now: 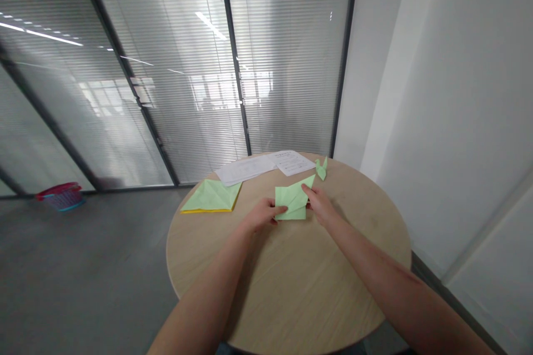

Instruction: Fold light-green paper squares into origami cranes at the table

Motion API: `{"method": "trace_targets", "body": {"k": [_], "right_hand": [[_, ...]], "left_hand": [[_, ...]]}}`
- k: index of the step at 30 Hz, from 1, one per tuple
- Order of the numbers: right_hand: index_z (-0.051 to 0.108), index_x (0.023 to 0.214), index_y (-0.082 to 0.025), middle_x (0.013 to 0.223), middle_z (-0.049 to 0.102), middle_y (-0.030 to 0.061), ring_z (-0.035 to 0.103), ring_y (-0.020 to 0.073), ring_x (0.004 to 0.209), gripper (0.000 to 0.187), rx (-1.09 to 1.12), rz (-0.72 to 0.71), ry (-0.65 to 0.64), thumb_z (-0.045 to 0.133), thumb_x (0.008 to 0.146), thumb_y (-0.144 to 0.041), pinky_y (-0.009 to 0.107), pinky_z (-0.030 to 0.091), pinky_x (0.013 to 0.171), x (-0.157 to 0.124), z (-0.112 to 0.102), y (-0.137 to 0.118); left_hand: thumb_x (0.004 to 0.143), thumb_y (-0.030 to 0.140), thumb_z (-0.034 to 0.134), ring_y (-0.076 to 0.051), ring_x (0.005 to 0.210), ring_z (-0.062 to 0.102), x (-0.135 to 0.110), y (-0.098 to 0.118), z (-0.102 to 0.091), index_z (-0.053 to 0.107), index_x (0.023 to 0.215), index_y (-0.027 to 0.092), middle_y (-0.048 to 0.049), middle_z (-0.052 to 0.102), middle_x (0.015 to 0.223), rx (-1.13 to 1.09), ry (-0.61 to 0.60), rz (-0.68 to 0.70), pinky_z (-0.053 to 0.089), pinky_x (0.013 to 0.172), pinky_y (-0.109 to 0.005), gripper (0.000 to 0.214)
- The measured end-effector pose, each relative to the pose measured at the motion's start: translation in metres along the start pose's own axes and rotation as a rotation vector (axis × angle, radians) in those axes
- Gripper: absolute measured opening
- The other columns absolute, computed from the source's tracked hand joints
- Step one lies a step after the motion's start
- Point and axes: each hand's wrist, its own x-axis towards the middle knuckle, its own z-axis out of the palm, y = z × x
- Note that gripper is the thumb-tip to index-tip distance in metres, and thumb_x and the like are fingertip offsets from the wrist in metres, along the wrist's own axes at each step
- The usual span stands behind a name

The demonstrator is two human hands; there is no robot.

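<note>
A partly folded sheet of light green origami paper is held between both hands over the round table. My left hand pinches its lower left edge, thumb on top and fingers underneath. On the other side, my right hand grips the right part, where a pointed flap sticks up toward the upper right. Just beyond my right hand stands a small green folded paper crane. To the left lies a stack of green paper with a yellow edge showing along its front and right.
White printed sheets lie at the far side of the round wooden table. Behind it stands a glass partition with blinds; a white wall rises on the right. A red and blue basket sits on the floor at left.
</note>
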Motion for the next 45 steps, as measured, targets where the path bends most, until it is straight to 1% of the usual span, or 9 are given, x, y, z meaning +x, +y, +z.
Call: {"method": "trace_targets", "body": {"k": [7,18,26,28,31,33,37,42,45], "right_hand": [[0.060,0.094,-0.018,0.103,0.069,0.0116,0.067,0.0231,0.083,0.040,0.274,0.051,0.110,0.061,0.073,-0.052,0.033,0.055,0.068,0.003,-0.008,-0.007],[0.060,0.090,-0.019,0.096,0.067,0.0096,0.066,0.0217,0.083,0.038,0.345,-0.014,0.264,0.061,0.070,-0.051,0.033,0.055,0.069,0.007,-0.017,-0.011],[0.057,0.099,-0.018,0.101,0.066,0.0124,0.066,0.0198,0.080,0.047,0.347,-0.001,0.284,0.043,0.079,-0.058,0.031,0.055,0.065,0.013,-0.027,-0.008],[0.056,0.106,-0.019,0.104,0.066,0.0123,0.066,0.0196,0.080,0.045,0.312,-0.005,0.235,0.045,0.079,-0.053,0.031,0.055,0.065,0.013,-0.026,-0.005],[0.054,0.117,-0.022,0.107,0.067,0.0094,0.066,0.0207,0.086,0.047,0.252,-0.025,0.060,0.059,0.072,-0.038,0.033,0.055,0.070,0.009,-0.015,-0.002],[0.055,0.118,-0.025,0.112,0.066,0.0075,0.065,0.0230,0.094,0.051,0.265,-0.069,-0.081,0.066,0.068,-0.031,0.037,0.054,0.077,0.003,-0.005,-0.002],[0.050,0.127,-0.030,0.121,0.062,0.0045,0.059,0.0243,0.108,0.073,0.354,-0.134,-0.238,0.077,0.059,-0.021,0.040,0.050,0.088,-0.010,0.007,-0.007],[0.058,0.119,-0.027,0.123,0.060,0.0066,0.059,0.0250,0.105,0.066,0.284,-0.133,-0.331,0.080,0.058,-0.021,0.041,0.049,0.089,-0.015,-0.001,-0.013],[0.066,0.101,-0.024,0.134,0.053,0.0064,0.055,0.0256,0.114,0.043,0.229,-0.206,-0.347,0.081,0.060,-0.025,0.041,0.046,0.094,-0.015,-0.006,-0.016]], "left_hand": [[0.067,0.045,0.069,-0.013,0.057,0.052,0.002,-0.004,-0.003,0.071,0.078,0.012,-0.0043,0.064,0.068,0.012,-0.008,-0.020,0.043,0.051,-0.024,0.035],[0.068,0.045,0.069,-0.012,0.056,0.053,0.005,-0.009,-0.005,0.071,0.081,0.012,-0.0034,0.064,0.069,-0.012,0.014,-0.016,0.044,0.050,-0.023,0.036],[0.075,0.046,0.065,-0.015,0.066,0.060,0.003,-0.006,-0.005,0.067,0.092,0.012,-0.0092,0.068,0.087,-0.140,0.084,-0.007,0.051,0.057,-0.026,0.039],[0.076,0.046,0.065,-0.014,0.067,0.061,0.002,-0.005,-0.005,0.066,0.096,0.013,-0.0105,0.068,0.094,-0.225,0.096,0.002,0.052,0.057,-0.025,0.039],[0.078,0.042,0.065,-0.013,0.064,0.061,0.001,-0.003,-0.005,0.065,0.099,0.013,-0.0105,0.068,0.097,-0.374,0.068,-0.017,0.052,0.055,-0.024,0.036],[0.080,0.038,0.065,-0.012,0.061,0.061,0.001,-0.002,-0.005,0.064,0.100,0.013,-0.0088,0.069,0.090,-0.472,0.029,-0.072,0.052,0.053,-0.024,0.032],[0.081,0.031,0.064,-0.011,0.055,0.060,0.002,-0.002,-0.010,0.063,0.100,0.014,-0.0043,0.068,0.076,-0.636,-0.087,-0.203,0.050,0.050,-0.021,0.026],[0.081,0.033,0.063,-0.010,0.046,0.056,0.001,-0.002,-0.013,0.063,0.090,0.013,-0.0008,0.063,0.060,-0.671,-0.148,-0.325,0.044,0.044,-0.019,0.022],[0.078,0.037,0.064,-0.010,0.045,0.055,0.001,-0.002,-0.014,0.063,0.089,0.013,-0.0014,0.064,0.060,-0.637,-0.174,-0.352,0.044,0.046,-0.020,0.026]]}}
